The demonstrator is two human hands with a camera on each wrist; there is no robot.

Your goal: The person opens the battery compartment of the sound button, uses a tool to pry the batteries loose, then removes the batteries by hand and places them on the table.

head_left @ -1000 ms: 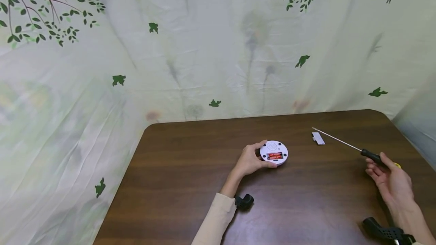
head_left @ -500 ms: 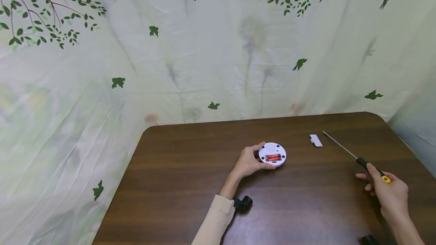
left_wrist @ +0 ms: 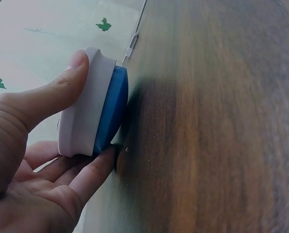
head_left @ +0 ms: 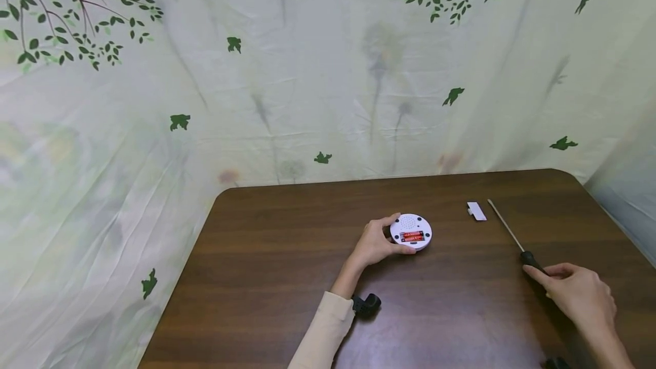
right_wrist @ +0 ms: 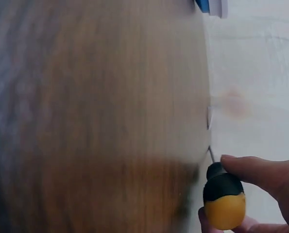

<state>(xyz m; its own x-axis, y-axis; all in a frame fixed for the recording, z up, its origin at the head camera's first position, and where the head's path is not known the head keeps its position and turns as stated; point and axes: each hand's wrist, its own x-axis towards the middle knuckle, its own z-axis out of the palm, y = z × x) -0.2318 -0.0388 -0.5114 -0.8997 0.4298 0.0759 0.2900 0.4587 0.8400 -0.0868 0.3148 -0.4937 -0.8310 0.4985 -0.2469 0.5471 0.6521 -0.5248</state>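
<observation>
My left hand grips a round white device by its rim, thumb on one side and fingers on the other. The device's underside faces up, and two red batteries lie in its uncovered compartment. Its lower body is blue in the left wrist view. My right hand pinches a screwdriver by its black and yellow handle. The thin metal shaft points away over the table, its tip near a small white battery cover.
The brown wooden table has rounded far corners. Behind it hangs a pale curtain printed with leaves and branches. A black wrist camera sits beside my left sleeve.
My right hand has turned over and moved a little left and lower, swinging the screwdriver's shaft steeper, so its tip is now right of the battery cover. The left hand has kept its hold.
</observation>
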